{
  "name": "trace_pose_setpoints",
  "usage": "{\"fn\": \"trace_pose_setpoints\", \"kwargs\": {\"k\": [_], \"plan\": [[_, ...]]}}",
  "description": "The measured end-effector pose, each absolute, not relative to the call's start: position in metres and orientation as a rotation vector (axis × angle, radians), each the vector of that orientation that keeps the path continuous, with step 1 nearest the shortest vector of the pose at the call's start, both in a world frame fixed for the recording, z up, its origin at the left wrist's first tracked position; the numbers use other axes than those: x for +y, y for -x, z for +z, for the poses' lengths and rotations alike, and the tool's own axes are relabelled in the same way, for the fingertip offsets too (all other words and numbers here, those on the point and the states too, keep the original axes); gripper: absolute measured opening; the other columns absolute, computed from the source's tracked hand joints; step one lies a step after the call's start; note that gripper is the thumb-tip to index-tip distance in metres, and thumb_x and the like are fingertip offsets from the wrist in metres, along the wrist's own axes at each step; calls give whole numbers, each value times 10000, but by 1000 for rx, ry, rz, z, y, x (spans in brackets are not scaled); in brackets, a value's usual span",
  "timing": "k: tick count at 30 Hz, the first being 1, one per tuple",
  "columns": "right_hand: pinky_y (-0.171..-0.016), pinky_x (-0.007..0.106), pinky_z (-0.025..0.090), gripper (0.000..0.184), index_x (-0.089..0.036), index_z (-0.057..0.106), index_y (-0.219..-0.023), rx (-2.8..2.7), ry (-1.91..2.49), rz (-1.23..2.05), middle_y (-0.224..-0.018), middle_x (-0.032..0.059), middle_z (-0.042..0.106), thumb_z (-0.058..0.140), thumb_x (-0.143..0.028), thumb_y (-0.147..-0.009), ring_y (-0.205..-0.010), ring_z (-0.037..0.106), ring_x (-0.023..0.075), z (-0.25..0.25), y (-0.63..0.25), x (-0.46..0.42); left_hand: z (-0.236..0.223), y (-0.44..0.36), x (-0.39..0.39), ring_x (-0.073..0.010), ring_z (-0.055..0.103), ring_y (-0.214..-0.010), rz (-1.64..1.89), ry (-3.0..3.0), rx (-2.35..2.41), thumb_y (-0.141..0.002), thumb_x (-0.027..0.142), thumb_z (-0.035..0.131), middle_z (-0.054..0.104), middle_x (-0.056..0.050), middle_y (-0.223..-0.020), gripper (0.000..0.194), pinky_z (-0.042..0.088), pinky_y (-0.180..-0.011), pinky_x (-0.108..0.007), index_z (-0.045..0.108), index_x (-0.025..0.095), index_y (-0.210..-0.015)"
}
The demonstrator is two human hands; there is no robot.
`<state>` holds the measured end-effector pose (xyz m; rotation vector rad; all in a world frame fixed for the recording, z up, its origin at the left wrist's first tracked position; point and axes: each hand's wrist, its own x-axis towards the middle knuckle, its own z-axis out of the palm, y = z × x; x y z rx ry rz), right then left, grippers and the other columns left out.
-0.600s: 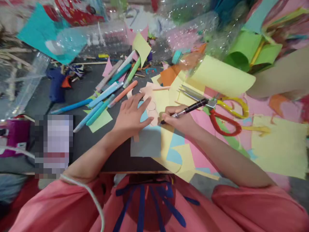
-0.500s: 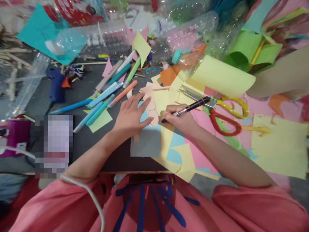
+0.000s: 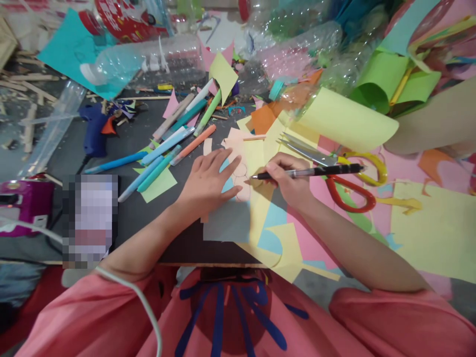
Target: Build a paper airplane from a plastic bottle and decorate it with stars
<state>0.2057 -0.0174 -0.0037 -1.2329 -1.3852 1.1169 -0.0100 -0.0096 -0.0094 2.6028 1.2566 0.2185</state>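
Observation:
My right hand (image 3: 289,181) grips a black pen (image 3: 316,171), its tip pointing left at a small pale pink piece of paper (image 3: 242,187). Rounded outlines are drawn on that paper. Spread out flat, my left hand (image 3: 210,177) rests on the paper's left side, fingers apart and thumb near the drawn shapes. Light blue paper shows between its fingers, and a grey sheet (image 3: 226,223) lies below. Yellow paper (image 3: 260,210) lies under the pen hand. Just right of that hand are scissors (image 3: 351,193) with one red and one yellow handle loop.
Several markers (image 3: 167,148) lie left of my hands. Farther left are a blue glue gun (image 3: 92,131), a phone (image 3: 92,213) with a blurred screen and a purple box (image 3: 28,208). Clear plastic bottles (image 3: 167,54) lie at the back. A rolled green paper (image 3: 379,84) stands back right.
The pen has swung to lie nearly level, its tip a little higher on the pink paper. My right hand has shifted slightly right; the left stays spread on the paper. The whole view has shifted slightly.

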Motion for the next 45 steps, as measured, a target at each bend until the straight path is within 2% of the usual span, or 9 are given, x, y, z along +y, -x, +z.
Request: {"fn": "trace_pose_setpoints", "kwargs": {"k": [4,7,13,19,26,32,35,40,45], "plan": [[-416,254,372,446,-230,639,-649,-1242,1206,1007,-533,-28,599,620,-619,-866,-413,479,92,-9,-206,-17,-8,10,-13,-317,591,-1252,368,-2729,970,-1017,330,500,658,-185,-1309,384,488,-1013,-474,605,171,-1351],[-396,251,368,454,-234,647,-662,-1182,1170,1043,-523,-31,602,658,-658,-822,-403,488,95,-8,-204,-15,-9,9,-12,-284,648,-1142,417,-2727,868,-1013,334,524,709,-164,-1190,349,529,-954,-433,640,143,-1281],[-389,240,394,443,-231,653,-658,-1097,1167,1141,-511,-32,612,714,-654,-775,-408,517,100,-5,-201,-13,-8,10,-9,-308,474,-1441,279,-2744,787,-1034,320,482,567,-161,-1498,405,448,-1125,-501,576,167,-1397],[-388,230,383,432,-226,675,-685,-1056,1098,1228,-507,-29,638,716,-642,-794,-398,544,99,-8,-203,-11,-9,7,-13,-337,436,-1475,201,-2765,847,-1027,350,500,485,-187,-1561,508,405,-1175,-544,488,143,-1491],[-389,205,404,448,-228,635,-690,-1096,1121,1288,-521,-56,639,785,-649,-720,-394,546,79,-8,-203,-8,-10,10,-9,-437,389,-1486,202,-2713,749,-964,221,612,408,-198,-1606,412,455,-1096,-628,645,312,-1364],[-412,196,429,359,-227,564,-717,-1177,1149,1351,-544,-69,626,810,-488,-721,-406,540,69,-6,-205,-8,-5,12,-2,-422,357,-1507,144,-2638,780,-948,129,582,419,-175,-1604,398,428,-1123,-645,722,333,-1259],[-452,210,466,334,-221,529,-639,-1233,1184,1365,-500,-66,579,783,-417,-733,-419,526,72,-4,-204,-10,-1,12,-2,-432,308,-1528,116,-2604,743,-947,138,595,373,-167,-1633,380,399,-1140,-664,732,336,-1242],[-541,277,553,412,-227,475,-552,-1311,1276,1412,-490,-48,556,755,-462,-743,-476,563,106,-3,-198,-16,3,13,-6,-435,209,-1558,96,-2558,717,-951,229,645,274,-169,-1677,340,329,-1179,-683,715,332,-1267],[-554,279,533,376,-225,464,-529,-1366,1335,1407,-507,-50,512,726,-401,-733,-540,601,130,2,-194,-18,0,13,-6,-440,182,-1562,127,-2514,709,-906,335,725,214,-143,-1701,336,267,-1224,-656,732,311,-1241]]}}
